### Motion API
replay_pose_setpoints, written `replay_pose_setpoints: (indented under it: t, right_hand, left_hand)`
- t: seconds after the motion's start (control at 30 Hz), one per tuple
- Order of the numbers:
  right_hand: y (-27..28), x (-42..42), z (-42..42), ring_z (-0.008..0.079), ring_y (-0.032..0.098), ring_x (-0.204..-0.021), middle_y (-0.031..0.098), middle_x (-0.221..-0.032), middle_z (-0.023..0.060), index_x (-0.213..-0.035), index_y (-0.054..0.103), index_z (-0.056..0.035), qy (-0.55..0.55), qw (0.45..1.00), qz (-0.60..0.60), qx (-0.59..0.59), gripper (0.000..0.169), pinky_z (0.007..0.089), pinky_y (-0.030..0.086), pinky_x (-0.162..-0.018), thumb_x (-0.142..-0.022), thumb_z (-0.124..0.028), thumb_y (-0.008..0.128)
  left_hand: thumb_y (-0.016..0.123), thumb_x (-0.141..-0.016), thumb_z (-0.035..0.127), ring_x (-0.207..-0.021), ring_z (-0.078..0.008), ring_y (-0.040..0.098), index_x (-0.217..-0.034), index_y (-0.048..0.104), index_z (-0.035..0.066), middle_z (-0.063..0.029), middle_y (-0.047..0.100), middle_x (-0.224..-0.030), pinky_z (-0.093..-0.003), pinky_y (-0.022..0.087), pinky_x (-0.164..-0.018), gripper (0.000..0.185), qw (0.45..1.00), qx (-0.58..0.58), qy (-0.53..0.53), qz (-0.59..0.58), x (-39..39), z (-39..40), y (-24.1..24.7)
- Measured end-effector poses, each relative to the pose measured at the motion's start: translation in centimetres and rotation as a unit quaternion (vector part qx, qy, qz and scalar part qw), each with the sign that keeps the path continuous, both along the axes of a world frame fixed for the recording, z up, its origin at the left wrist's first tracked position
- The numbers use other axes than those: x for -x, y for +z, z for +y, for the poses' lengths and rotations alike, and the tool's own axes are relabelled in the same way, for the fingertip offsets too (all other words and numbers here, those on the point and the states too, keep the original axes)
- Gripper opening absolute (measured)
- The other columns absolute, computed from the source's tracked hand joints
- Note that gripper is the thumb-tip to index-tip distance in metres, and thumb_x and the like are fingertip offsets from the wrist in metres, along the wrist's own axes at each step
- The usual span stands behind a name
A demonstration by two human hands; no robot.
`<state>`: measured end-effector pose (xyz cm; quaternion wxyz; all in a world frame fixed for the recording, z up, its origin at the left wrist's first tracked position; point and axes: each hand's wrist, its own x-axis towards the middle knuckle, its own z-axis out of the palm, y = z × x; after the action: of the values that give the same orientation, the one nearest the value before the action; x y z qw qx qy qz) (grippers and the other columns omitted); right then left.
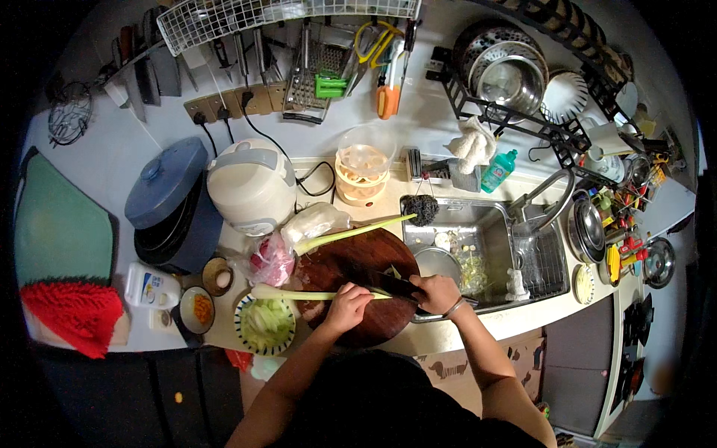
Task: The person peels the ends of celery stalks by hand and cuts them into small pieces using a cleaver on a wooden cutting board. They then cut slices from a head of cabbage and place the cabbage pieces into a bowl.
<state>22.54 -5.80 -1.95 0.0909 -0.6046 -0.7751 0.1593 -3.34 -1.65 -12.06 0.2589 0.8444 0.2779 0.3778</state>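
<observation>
On a round dark wooden chopping board (358, 327), my left hand (348, 308) holds down a pale celery-like or leek-like stalk (291, 294) that lies sideways. My right hand (438, 294) grips a dark-bladed kitchen knife (386, 283) at the board's right side, its blade just above the stalk's green end. A second stalk (353, 234) rests across the back of the board, its thin tip reaching over the sink. Left of the board, a bowl with a blue-marked rim (237, 325) holds pale green slices (266, 325), under the first stalk's thick end.
The metal sink (498, 224) on the right holds a pan and food scraps. A rice cooker (252, 187), plastic bags (269, 260) and small bowls (196, 311) stand left. An egg steamer (364, 168) is behind. A black scrubber (421, 210) hangs at the sink's back-left corner.
</observation>
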Motion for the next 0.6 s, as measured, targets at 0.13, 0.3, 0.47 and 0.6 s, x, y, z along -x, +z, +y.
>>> replay_pose_setpoints:
  t: [0.13, 0.3, 0.47, 0.6]
  right_hand:
    - [-0.8, -0.3, 0.2, 0.0389, 0.064, -0.074, 0.065, -0.075, 0.0156, -0.104, 0.062, -0.0164, -0.046, 0.999, -0.022, 0.006, 0.027, 0.0505, 0.050, -0.063, -0.079, -0.021, 0.067]
    - [-0.9, 0.1, 0.7, 0.0395, 0.064, -0.075, 0.065, -0.076, 0.0160, -0.103, 0.063, -0.0173, -0.081, 0.997, -0.005, -0.003, 0.025, 0.0497, 0.051, -0.064, -0.079, -0.021, 0.067]
    - [0.1, 0.3, 0.3, 0.0394, 0.065, -0.077, 0.066, -0.081, 0.0164, -0.107, 0.063, -0.0156, -0.092, 0.991, 0.096, -0.032, 0.028, 0.0498, 0.051, -0.065, -0.080, -0.015, 0.065]
    - [1.1, 0.9, -0.1, 0.0347, 0.065, -0.075, 0.067, -0.089, 0.0120, -0.100, 0.069, -0.0139, -0.106, 0.977, 0.152, -0.105, 0.026, 0.0442, 0.052, -0.064, -0.074, -0.009, 0.066]
  left_hand:
    - [0.062, -0.072, -0.006, -0.087, -0.0286, 0.056, -0.093, 0.069, 0.004, -0.0066, 0.061, -0.094, -0.0397, 0.047, -0.076, 0.024, 1.000, -0.019, 0.001, 0.017, 0.2, -0.1, -0.3]
    - [0.063, -0.074, -0.004, -0.089, -0.0294, 0.055, -0.096, 0.068, 0.004, -0.0058, 0.060, -0.095, -0.0397, 0.046, -0.077, 0.024, 0.999, -0.035, -0.012, 0.010, 0.3, -0.2, -0.2]
    - [0.070, -0.080, 0.006, -0.085, -0.0267, 0.057, -0.098, 0.069, 0.006, -0.0050, 0.061, -0.093, -0.0411, 0.044, -0.079, 0.018, 0.995, -0.025, 0.078, 0.054, 0.1, -0.5, 1.8]
    - [0.075, -0.078, 0.011, -0.081, -0.0265, 0.057, -0.097, 0.068, 0.007, -0.0058, 0.060, -0.092, -0.0424, 0.042, -0.081, 0.021, 0.991, -0.103, 0.067, 0.049, 1.6, -0.7, 1.7]
